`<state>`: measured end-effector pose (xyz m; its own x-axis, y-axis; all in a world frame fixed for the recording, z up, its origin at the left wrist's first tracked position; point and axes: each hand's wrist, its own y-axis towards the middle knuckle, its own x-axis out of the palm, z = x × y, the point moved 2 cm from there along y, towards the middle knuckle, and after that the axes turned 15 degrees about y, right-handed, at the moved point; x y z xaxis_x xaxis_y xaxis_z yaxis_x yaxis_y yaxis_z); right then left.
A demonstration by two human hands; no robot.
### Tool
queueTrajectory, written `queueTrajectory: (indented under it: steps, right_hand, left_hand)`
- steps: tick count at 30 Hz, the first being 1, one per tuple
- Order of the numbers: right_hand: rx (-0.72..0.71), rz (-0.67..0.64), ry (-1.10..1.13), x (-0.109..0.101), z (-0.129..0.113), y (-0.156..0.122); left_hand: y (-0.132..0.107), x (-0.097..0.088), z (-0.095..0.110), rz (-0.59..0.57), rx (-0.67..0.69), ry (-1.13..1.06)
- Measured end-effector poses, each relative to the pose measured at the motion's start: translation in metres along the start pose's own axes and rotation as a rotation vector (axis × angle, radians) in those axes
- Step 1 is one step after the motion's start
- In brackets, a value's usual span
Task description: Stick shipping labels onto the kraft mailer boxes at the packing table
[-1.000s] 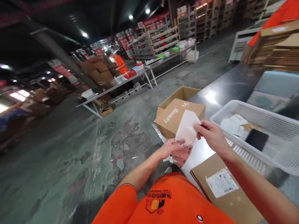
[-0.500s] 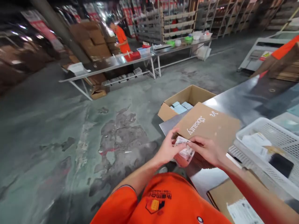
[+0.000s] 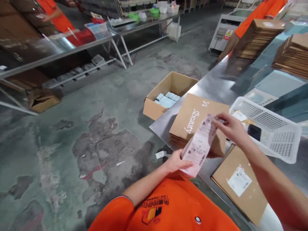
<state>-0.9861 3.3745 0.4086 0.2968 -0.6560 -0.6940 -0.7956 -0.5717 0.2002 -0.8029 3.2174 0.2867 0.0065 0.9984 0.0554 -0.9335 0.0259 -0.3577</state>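
A long strip of printed shipping labels (image 3: pixel 198 146) stretches between my two hands. My left hand (image 3: pixel 176 162) is closed on its lower end, thumb on the printed face. At the upper end, my right hand (image 3: pixel 232 126) pinches the strip between thumb and fingers. Behind the strip, a stack of flat brown cartons (image 3: pixel 181 112) with white "beauty" lettering lies on the metal table (image 3: pixel 216 81). Another flat carton (image 3: pixel 252 205) bearing a white label (image 3: pixel 239 182) lies to the right, below my right forearm.
A white plastic basket (image 3: pixel 267 114) holds papers and a black object (image 3: pixel 254 132). An open cardboard box (image 3: pixel 156 110) with light-blue boxes stands beyond the table's left edge. Flat-carton stacks (image 3: pixel 257 38) and a person's orange sleeve (image 3: pixel 251 19) are at far right; another person (image 3: pixel 57 16) stands far left.
The labels, bunched small between both hands before, are now drawn out into a long strip. My right hand has moved up and right, away from my left. The view has shifted right and closer.
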Motion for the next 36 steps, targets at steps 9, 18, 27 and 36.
queueTrajectory:
  steps: [9,18,27,36]
  right_hand:
    - [0.097,-0.044,-0.477,0.038,0.025,0.057]
    - [-0.034,-0.120,-0.376,0.106,0.012,0.045]
    - [0.455,0.446,0.174,0.002,0.094,-0.046]
    - [0.819,0.818,0.395,-0.046,0.182,-0.323]
  left_hand:
    - [-0.041,-0.035,-0.028,0.236,-0.070,0.092]
    - [0.011,-0.075,0.039,0.526,0.272,0.303]
    - [-0.014,-0.046,0.024,0.300,0.070,0.045]
    - [-0.030,0.022,0.016,0.078,-0.048,0.230]
